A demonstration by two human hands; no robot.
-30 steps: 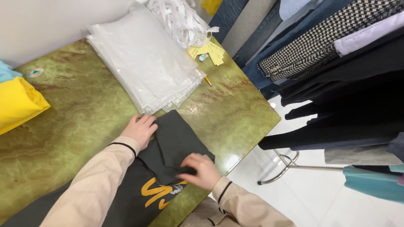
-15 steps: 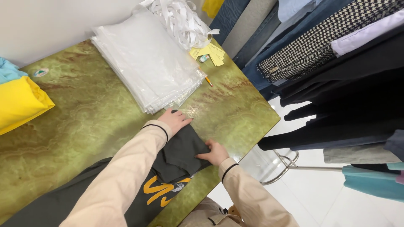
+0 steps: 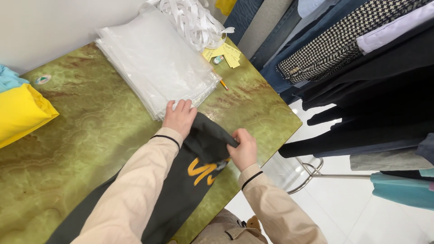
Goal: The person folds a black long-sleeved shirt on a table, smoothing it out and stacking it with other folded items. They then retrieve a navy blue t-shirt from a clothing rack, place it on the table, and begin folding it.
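Observation:
A black garment (image 3: 199, 180) with a yellow print lies on the green marbled table (image 3: 90, 135), running from the near edge toward the middle. My left hand (image 3: 180, 116) rests flat on its far end, fingers spread, touching the edge of a stack of clear plastic bags (image 3: 153, 63). My right hand (image 3: 243, 148) pinches a folded corner of the black fabric at the garment's right side, lifted a little off the table. Both sleeves are beige with black cuffs.
Folded yellow cloth (image 3: 20, 115) and light blue cloth (image 3: 9, 77) sit at the table's left edge. White straps (image 3: 192, 16), yellow tags (image 3: 224, 53) and a pencil (image 3: 223, 84) lie at the far corner. A rack of hanging clothes (image 3: 361, 68) stands on the right.
My left hand slid farther up the garment to the plastic bags' edge. My right hand moved right along the fabric and took hold of its folded corner.

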